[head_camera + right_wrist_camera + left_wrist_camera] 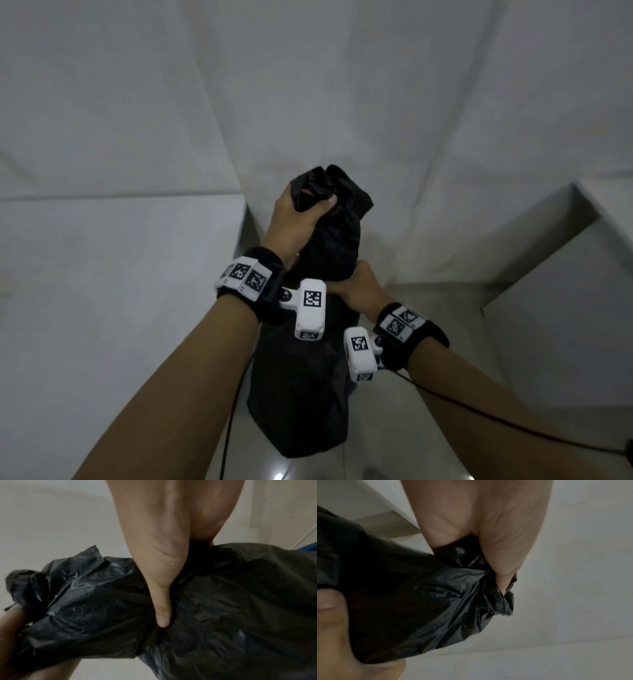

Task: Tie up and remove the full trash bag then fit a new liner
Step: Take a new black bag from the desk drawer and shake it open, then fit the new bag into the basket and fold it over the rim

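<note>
A full black trash bag (301, 404) hangs lifted above the tiled floor, its top gathered into a long neck. My left hand (294, 219) grips the crumpled upper end of the neck (471, 588), thumb across the plastic. Lower down, my right hand (356, 291) is wrapped round the base of the neck, just above the bulging body (240, 601); its thumb (163, 615) presses into the fold. The right hand's fingers are hidden behind the bag. The bin and a new liner are not in view.
White walls (137, 102) close in on the left and behind. A white ledge or step (565, 308) juts in at the right. Glossy tiled floor (394, 428) lies below the bag. A black cable (479, 411) trails from my right wrist.
</note>
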